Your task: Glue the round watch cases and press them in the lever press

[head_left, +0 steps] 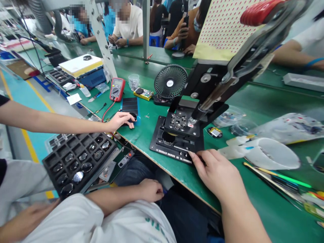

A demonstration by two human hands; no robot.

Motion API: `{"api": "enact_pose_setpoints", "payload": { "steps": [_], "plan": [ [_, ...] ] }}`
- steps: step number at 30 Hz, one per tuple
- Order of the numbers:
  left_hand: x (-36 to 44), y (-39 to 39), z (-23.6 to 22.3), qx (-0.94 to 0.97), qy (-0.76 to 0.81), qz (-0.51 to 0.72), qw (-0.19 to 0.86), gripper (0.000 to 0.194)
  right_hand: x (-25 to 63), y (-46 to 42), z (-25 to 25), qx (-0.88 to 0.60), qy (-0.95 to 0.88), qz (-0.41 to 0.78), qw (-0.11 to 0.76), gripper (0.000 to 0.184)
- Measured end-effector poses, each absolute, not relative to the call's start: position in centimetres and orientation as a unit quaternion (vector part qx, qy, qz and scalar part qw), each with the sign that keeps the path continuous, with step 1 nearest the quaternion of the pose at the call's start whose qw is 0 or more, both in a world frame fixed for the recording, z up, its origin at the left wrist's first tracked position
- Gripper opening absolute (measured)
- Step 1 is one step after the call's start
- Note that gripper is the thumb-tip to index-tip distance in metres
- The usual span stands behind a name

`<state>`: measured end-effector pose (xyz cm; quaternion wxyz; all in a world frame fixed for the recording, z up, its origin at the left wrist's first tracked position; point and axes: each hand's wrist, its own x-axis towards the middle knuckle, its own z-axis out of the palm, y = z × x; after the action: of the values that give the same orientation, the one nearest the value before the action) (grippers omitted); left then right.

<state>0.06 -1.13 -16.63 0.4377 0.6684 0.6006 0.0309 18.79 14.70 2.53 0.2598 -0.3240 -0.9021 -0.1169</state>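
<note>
My right hand [219, 175] is at the front right corner of a black toggle-clamp fixture [158, 143], thumb and fingers closed against its base edge. The fixture's upper part leans up and back, with a red clamp handle [260, 13] raised high at the right. My left hand [152, 189] rests on my lap with curled fingers, and nothing shows in it. From the left, a co-worker's hand [121, 120] reaches over the bench edge onto a round black object [133, 116], possibly a watch, beside a dark solar-type panel [130, 104].
A black foam tray [83, 145] of watch-like pieces is at the left. A red multimeter [117, 89], a small fan [170, 82] and a circuit board with a battery [143, 93] stand behind. Plastic cups [274, 153] and pens are at the right. Other people sit opposite.
</note>
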Motion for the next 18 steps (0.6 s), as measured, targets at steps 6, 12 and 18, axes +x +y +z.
{"api": "enact_pose_setpoints", "payload": {
  "steps": [6,12,18],
  "plan": [
    [-0.06,-1.18,-16.25,0.674,0.599,0.039,0.431,0.016,18.85,14.8,2.29,-0.33,-0.902,-0.114,0.252,0.044],
    [-0.05,-1.18,-16.21,0.675,0.599,0.037,0.429,0.019,19.22,14.87,1.96,-0.329,-0.904,-0.118,0.246,0.042],
    [-0.09,-1.17,-15.94,0.674,0.599,0.036,0.431,0.02,19.32,15.0,1.8,-0.327,-0.906,-0.115,0.242,0.043]
  ]
}}
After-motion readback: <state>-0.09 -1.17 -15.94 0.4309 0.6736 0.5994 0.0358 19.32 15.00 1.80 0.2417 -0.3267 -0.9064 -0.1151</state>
